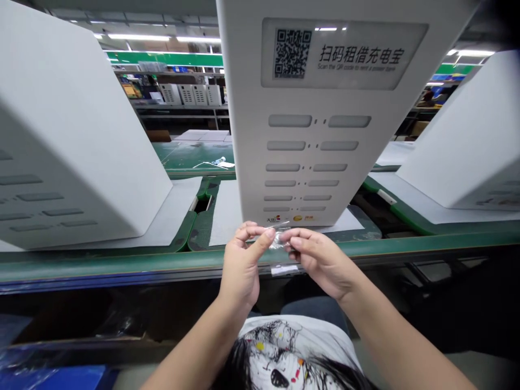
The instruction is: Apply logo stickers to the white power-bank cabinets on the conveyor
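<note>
Between my two hands is a small clear plastic bag (pixel 278 240), with a white strip (pixel 284 270) hanging at its lower end. My left hand (pixel 246 254) pinches the bag's left side between thumb and fingers. On the other side, my right hand (pixel 314 254) grips it with its fingertips. Whatever the bag contains is too small to make out. Just behind my hands stands a tall white power bank rental cabinet (pixel 252 108), with a QR code panel at the top and two columns of slots below.
More white cabinets stand at the left (pixel 81 108) and right (pixel 479 130), on sheeted green conveyor pallets. The green line edge (pixel 162 260) runs across in front of me. A white cable (pixel 219 162) lies beyond, and several slotted units (pixel 187 95) sit on a far shelf.
</note>
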